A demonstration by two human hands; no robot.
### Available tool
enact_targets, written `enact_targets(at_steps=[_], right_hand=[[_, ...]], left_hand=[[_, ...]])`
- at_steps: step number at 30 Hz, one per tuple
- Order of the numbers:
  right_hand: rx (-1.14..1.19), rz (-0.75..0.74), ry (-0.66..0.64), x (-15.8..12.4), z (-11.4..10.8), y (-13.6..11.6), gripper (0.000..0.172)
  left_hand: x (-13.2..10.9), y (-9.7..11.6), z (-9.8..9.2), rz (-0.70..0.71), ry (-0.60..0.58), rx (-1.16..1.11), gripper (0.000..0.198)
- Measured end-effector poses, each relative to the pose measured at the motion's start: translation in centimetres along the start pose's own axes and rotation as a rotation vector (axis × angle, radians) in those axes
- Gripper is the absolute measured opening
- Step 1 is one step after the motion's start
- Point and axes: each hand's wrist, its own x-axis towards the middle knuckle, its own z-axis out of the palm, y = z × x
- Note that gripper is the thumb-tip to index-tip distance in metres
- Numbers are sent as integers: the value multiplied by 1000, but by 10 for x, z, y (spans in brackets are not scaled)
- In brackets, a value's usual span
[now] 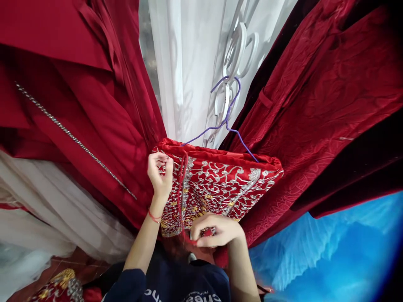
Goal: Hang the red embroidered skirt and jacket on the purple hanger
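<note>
A red embroidered skirt (pixel 214 184) with silver and gold patterns hangs in front of me from a purple wire hanger (pixel 227 121). Its gathered waistband is at the top. My left hand (pixel 161 173) is closed at the top left corner of the skirt, fingertips pinching its edge. A red drawstring (pixel 181 184) hangs from the waistband down the skirt's front. Lower down, my right hand (pixel 218 230) is curled, with thumb and forefinger closed on the lower part of this drawstring. The skirt's lower part is partly hidden behind my right hand.
Dark red gowns (pixel 94 105) hang at the left, one with a silver trim. A patterned red dress (pixel 315 117) hangs at the right, above blue fabric (pixel 340 243). White rings (pixel 236 50) on a pale stand hold the hanger. Another embroidered red cloth (pixel 59 287) lies low at the left.
</note>
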Motion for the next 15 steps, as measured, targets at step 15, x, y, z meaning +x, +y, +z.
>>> enact_targets(at_steps=[15], right_hand=[[-1383,170,1103,73,-72,-32,26]], left_hand=[[8,-3,-31,-23,-389,10,28]])
